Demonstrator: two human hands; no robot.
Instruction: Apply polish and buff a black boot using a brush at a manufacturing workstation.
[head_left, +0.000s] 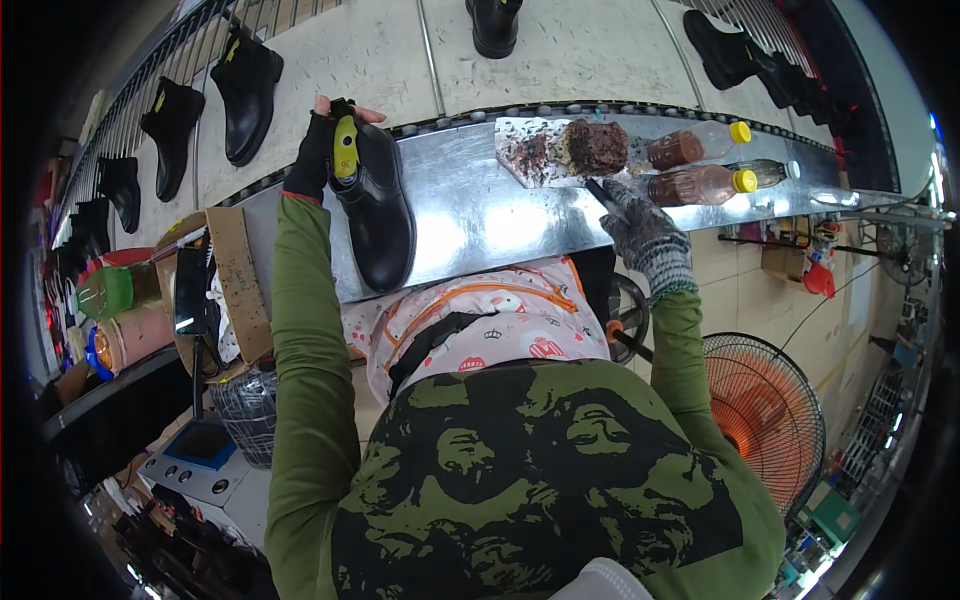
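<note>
Black boot (380, 220) at the left of the desk (480, 210), toe near. Your left hand (317, 150), fingers partly spread, grasps its collar; your right hand (645, 238) is curled around a dark tool (601, 193).

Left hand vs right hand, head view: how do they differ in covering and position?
Covering: the left hand wears a black glove with bare fingertips; the right hand wears a grey-and-white knit glove.
Position: the left hand is at the collar of a black boot; the right hand is near the brown lump.
Shared: both are gloved and come out of green sleeves.
</note>
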